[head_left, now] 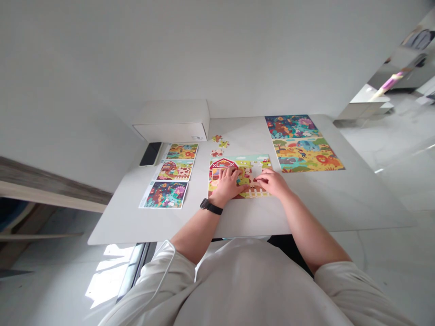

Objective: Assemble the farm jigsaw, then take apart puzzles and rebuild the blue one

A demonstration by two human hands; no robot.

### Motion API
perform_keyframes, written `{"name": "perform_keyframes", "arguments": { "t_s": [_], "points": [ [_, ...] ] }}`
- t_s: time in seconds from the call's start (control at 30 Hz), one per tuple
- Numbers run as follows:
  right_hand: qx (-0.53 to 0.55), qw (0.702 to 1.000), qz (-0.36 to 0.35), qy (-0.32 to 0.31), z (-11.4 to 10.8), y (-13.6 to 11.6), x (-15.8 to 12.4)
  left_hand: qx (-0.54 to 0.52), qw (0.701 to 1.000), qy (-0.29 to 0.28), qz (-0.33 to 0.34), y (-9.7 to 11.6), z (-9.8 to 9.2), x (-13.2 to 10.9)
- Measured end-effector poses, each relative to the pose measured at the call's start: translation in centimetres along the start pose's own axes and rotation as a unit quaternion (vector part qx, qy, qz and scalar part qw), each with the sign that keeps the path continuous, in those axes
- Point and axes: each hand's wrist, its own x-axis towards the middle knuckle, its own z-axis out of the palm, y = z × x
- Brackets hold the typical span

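A farm jigsaw puzzle (pixel 261 158) with a red barn lies in front of me, partly assembled, with a pale gap right of its middle. My left hand (pixel 229 182) rests flat across its left half, fingers spread. At the edge of the gap, my right hand (pixel 274 183) pinches a small reddish-brown puzzle piece (pixel 256 179), mostly covered by the fingers. Beyond the puzzle's top left corner are a few loose pieces: a yellow-green piece (pixel 224 144), an orange and yellow one (pixel 216 138) and a pink one (pixel 216 153).
Two finished-looking picture puzzles, a dark night scene (pixel 292 127) and a savanna scene (pixel 307 155), lie at the right. To the left is a sheet of three reference pictures (pixel 165 195), with a black phone (pixel 150 154) behind. A white box (pixel 171 131) stands against the wall.
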Motion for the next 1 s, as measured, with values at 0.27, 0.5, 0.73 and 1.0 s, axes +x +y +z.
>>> {"name": "perform_keyframes", "arguments": {
  "t_s": [0.27, 0.5, 0.73, 1.0],
  "points": [
    [0.002, 1.0, 0.012, 0.003, 0.1, 0.2, 0.1, -0.001, 1.0, -0.004, 0.016, -0.4, -0.2, 0.6],
    [0.033, 0.999, -0.009, 0.041, -0.2, 0.1, 0.2, -0.034, 0.999, -0.028, 0.012, -0.8, -1.4, 1.3],
    [0.064, 0.982, 0.16, 0.081, -2.0, 0.0, 0.3, -0.099, 0.988, 0.069, -0.096, -4.5, -5.4, 3.3],
    [0.081, 0.977, 0.17, 0.106, -1.9, -0.2, 0.5, 0.013, 0.973, 0.076, -0.216, -11.1, -8.1, 7.1]
  ]
}}
